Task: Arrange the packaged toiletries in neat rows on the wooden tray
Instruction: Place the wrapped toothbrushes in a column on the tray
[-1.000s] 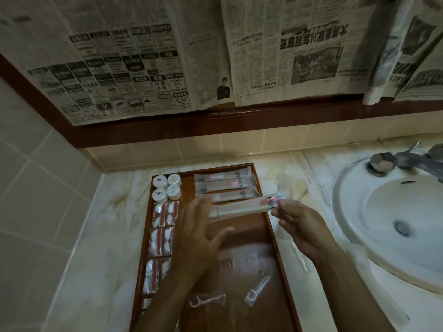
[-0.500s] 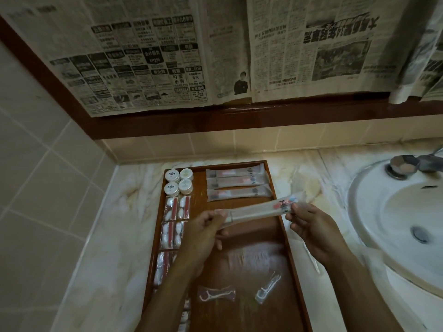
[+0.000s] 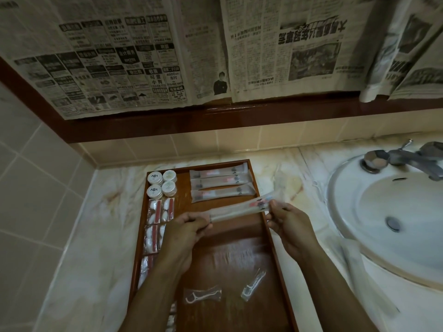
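Observation:
A wooden tray (image 3: 239,262) lies on the marble counter. Both hands hold one long clear toothbrush packet (image 3: 239,208) above the tray, slightly tilted: my left hand (image 3: 189,232) pinches its left end, my right hand (image 3: 290,224) its right end. Three like packets (image 3: 221,184) lie in a row at the tray's far right. Several small round white jars (image 3: 161,184) sit at the far left. Below them, cotton-swab packets (image 3: 159,213) run down the left side, partly hidden by my left arm. Two floss-pick packets (image 3: 202,295) (image 3: 253,283) lie loose near the front.
A white sink basin (image 3: 388,212) with a metal tap (image 3: 405,158) is set in the marble counter (image 3: 96,236) right of the tray. Tiled walls stand to the left and behind. Newspaper sheets (image 3: 167,56) hang over the back wall.
My left hand went from open above the packet to gripping its left end. The packet now hangs between both hands just in front of the row of three.

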